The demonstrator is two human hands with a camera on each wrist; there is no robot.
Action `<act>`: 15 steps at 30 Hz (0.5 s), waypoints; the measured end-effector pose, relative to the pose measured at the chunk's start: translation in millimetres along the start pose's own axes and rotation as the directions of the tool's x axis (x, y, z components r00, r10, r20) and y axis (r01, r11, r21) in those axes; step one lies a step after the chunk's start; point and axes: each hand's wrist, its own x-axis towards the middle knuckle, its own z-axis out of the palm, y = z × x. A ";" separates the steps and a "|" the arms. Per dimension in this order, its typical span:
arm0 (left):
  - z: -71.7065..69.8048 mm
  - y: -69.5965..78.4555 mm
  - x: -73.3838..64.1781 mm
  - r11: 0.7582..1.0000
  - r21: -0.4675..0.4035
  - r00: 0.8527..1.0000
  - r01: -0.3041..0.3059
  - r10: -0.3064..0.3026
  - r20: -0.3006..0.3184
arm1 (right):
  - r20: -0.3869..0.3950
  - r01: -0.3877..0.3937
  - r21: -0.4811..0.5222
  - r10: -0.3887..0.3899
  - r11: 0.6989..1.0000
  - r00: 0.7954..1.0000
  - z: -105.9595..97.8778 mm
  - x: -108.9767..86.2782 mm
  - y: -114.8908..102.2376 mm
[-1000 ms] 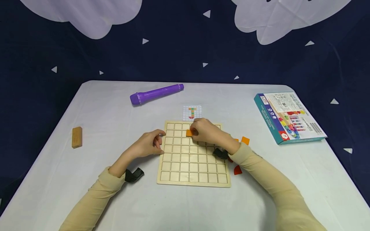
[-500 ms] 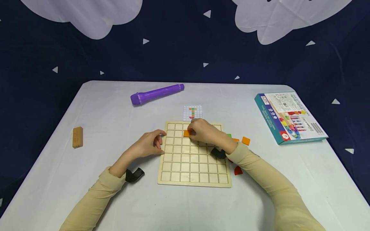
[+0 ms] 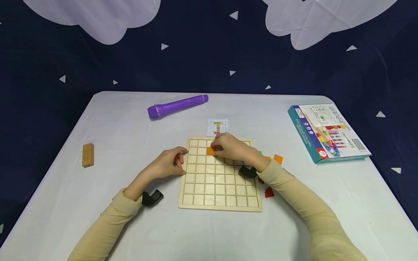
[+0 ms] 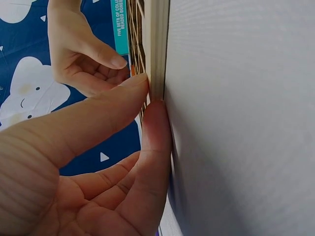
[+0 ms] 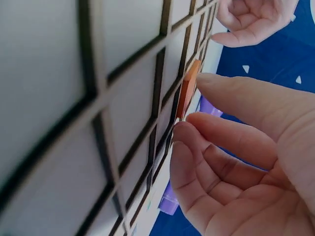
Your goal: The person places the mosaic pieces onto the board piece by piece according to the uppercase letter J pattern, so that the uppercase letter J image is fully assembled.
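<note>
My right hand (image 3: 230,146) pinches an orange square tile (image 3: 210,150) at its right side, with thumb and forefinger. The tile lies over a cell in the second row from the far edge of the wooden grid board (image 3: 209,189). In the right wrist view the orange tile (image 5: 187,88) stands a little proud of the grid, with the thumb tip against it. My left hand (image 3: 166,163) touches the board's left edge with thumb and forefinger spread apart along it. Its other fingers curl loosely, touching nothing.
A small pattern card (image 3: 217,127) lies beyond the board. Loose tiles, including an orange tile (image 3: 278,158) and a red quarter-round piece (image 3: 269,192), lie at its right. Farther out are a purple microphone-shaped toy (image 3: 177,106), a wooden block (image 3: 87,155) and a flat box (image 3: 330,132).
The right hand has moved the orange tile slightly left over the grid, so more of the tile shows beside the fingertips. The left hand keeps its place at the board's edge.
</note>
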 end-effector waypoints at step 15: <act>0.6 -2.1 1.3 1.000 0.014 1.000 -0.014 0.014 0.000 | -0.122 -0.151 0.093 0.162 0.984 0.979 -25.0 -46.2 18.9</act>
